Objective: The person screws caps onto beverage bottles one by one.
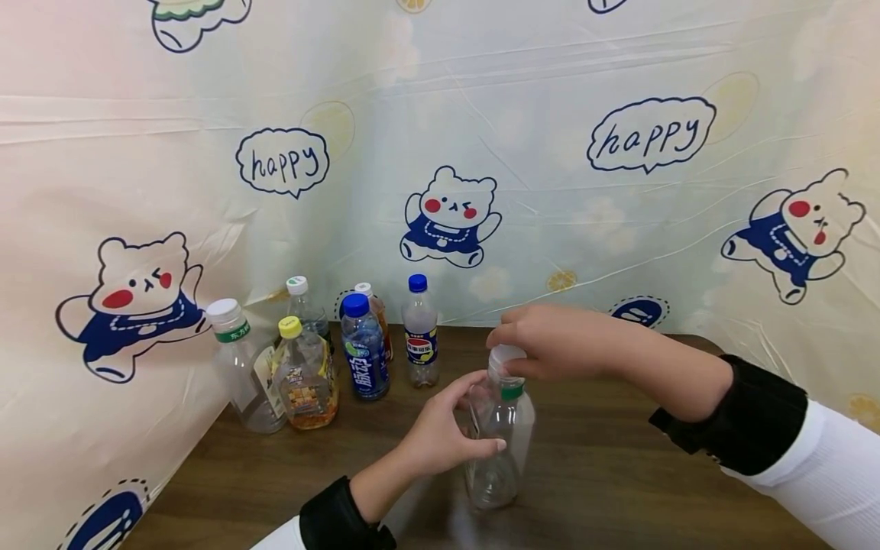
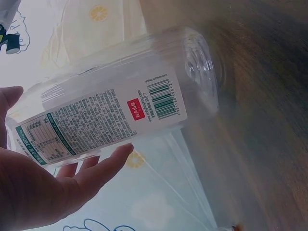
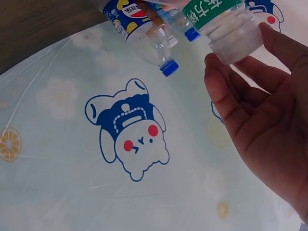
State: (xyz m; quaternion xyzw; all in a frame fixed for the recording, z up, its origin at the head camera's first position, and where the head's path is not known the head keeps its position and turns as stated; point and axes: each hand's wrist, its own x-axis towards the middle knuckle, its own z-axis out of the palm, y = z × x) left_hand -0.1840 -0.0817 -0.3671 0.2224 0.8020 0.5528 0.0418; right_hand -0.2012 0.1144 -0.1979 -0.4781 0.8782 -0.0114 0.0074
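A large clear plastic bottle stands upright on the wooden table, a green band round its neck. My left hand holds its body from the left side, thumb in front. The bottle's printed back label with a barcode shows in the left wrist view, above the fingers of my left hand. At the top, my right hand grips the translucent mouth of the bottle. Thumb and fingers of my right hand sit round the mouth in the right wrist view.
Several bottles stand at the back left: a white-capped one, a yellow-capped one, a blue drink bottle and a blue-capped cola bottle. A printed cloth hangs behind the table.
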